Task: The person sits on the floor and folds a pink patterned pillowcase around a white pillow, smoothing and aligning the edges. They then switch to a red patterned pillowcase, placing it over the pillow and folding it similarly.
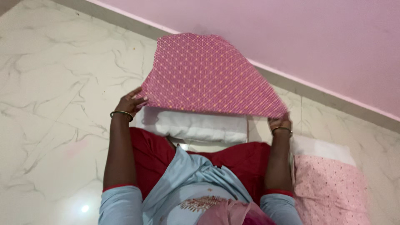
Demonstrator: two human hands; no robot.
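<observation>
Nearest the camera is the person's own lap: a light blue top and a red garment (233,160) spread over the knees. To the right of the knees, on the marble floor (50,83), lies a pillow in a pale pink cover (329,187), its white end sticking out at the far side.

Just beyond the knees a bare white pillow (196,125) lies across the view, its long axis running left to right, parallel to the line between the two hands. Both arms reach out past it, one on each side.

The left hand (131,102) pinches the left corner of a pink patterned pillow cover (204,75), fingers curled closed on the cloth edge. The right hand (280,123) grips the right corner in the same way (most of its fingers are hidden behind the fabric, so only the closed hold at the hem can be made out). The cover is held up and stretched between them, its lower edge hanging directly above the white pillow and a little farther away than it, slanting down from left to right. Neither hand is plainly nearer to the pillow; each sits just off one end of it.

Farthest off, the floor meets a pink wall (312,37).
</observation>
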